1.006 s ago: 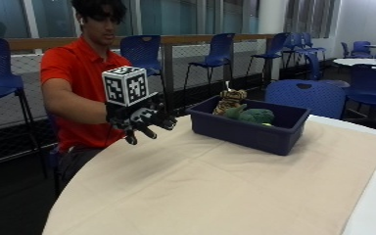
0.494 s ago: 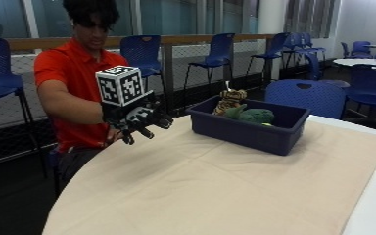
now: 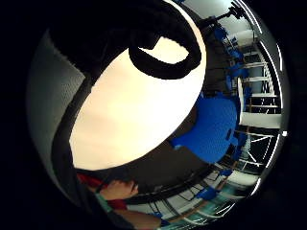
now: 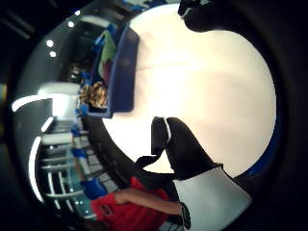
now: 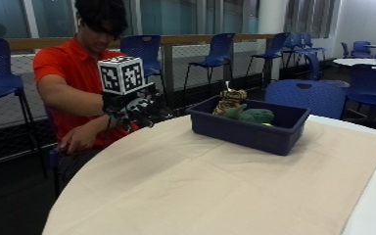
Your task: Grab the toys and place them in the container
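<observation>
- Gloved right hand (image 5: 138,108) above the table's (image 5: 227,196) near edge, fingers loosely spread, holding nothing.
- Striped toy (image 5: 229,101) and green toy (image 5: 253,116) lie inside blue container (image 5: 250,130), well apart from the hand.

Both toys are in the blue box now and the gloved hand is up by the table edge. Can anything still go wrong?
Maybe two small things. The tiger sits high at the back of the box, above the rim, so a bump might tip it out. The gloved hand hangs empty over the edge of the cloth; dropping down, it could snag the cloth and tug the box. The green toy lies low inside and looks safe.
</observation>
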